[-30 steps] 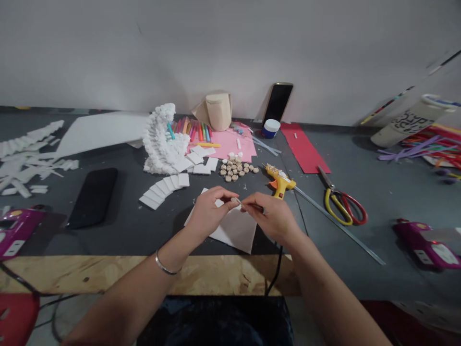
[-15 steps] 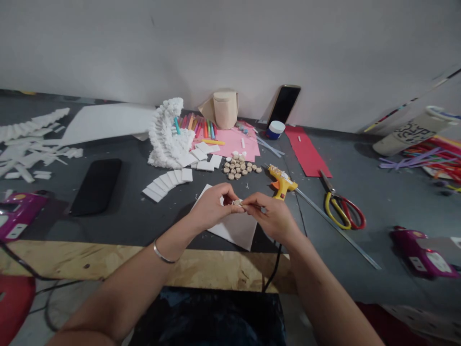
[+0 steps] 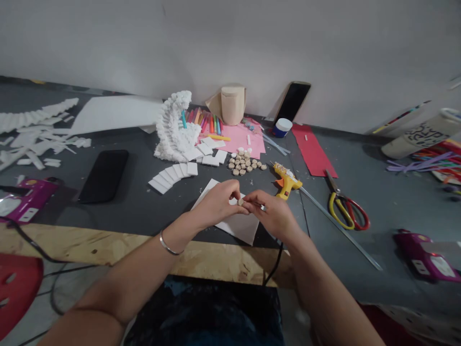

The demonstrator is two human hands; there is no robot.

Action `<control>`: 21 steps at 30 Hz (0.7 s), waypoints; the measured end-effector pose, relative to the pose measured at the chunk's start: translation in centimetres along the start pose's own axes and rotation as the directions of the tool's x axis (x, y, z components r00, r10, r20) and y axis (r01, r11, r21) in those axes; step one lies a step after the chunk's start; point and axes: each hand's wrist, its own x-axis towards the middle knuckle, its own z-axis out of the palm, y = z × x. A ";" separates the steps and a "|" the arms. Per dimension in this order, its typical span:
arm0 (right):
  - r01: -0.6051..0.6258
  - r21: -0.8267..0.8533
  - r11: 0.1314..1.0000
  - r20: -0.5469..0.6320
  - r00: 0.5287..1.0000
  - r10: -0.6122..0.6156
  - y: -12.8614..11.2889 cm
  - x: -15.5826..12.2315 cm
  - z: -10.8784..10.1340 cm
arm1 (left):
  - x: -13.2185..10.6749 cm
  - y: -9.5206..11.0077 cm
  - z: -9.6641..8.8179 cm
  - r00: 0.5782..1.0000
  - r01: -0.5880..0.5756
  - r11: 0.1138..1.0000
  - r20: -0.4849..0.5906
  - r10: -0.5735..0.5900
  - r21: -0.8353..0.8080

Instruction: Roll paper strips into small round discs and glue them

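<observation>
A small tan disc-like piece (image 3: 240, 202) is pinched at the fingertips of my left hand (image 3: 220, 201). My right hand (image 3: 268, 211) meets it from the other side, thumb and forefinger closed on its edge; those fingers partly cover it. Both hands hover over a white foam board sheet (image 3: 239, 227) near the table's front edge. Just beyond them lies a heap of similar tan pieces (image 3: 243, 166), with a few white ones at its back. A yellow glue gun (image 3: 287, 182) with a long clear glue stick lies to the right of my right hand.
White square tiles (image 3: 169, 176) fan out at left beside a black phone (image 3: 104, 176). Behind stand a white textured curved model (image 3: 173, 129), a tan paper roll (image 3: 232, 106) and a blue-white jar (image 3: 282, 128). Scissors (image 3: 342, 204) and a purple device (image 3: 427, 253) lie at right.
The view has shifted slightly, so the tabletop things appear farther right. Between my fingertips the small piece has turned a little, showing more of its tan face. Both hands keep their pinch.
</observation>
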 end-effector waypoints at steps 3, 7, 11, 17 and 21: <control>-0.014 0.033 0.999 -0.062 0.998 0.016 0.1 0.2 0.1 | -0.1 0.3 -0.2 0.999 -0.002 0.999 -0.053 0.000 -0.032; -0.026 0.069 0.997 -0.115 0.993 0.034 0.3 0.3 0.0 | -0.2 0.6 -0.4 0.997 -0.035 0.995 -0.067 0.029 -0.091; 0.013 0.083 0.996 -0.134 0.991 -0.002 0.5 0.3 0.1 | -0.2 0.5 -0.2 0.998 -0.006 0.984 -0.069 -0.006 -0.176; 0.035 0.153 0.988 -0.204 0.979 -0.003 0.5 0.3 0.1 | -0.3 0.7 0.2 0.994 -0.054 0.983 -0.104 0.036 -0.178; 0.048 0.113 0.992 -0.226 0.974 -0.022 0.1 0.2 -0.4 | -0.3 0.9 0.4 0.994 -0.014 0.972 -0.112 -0.012 -0.233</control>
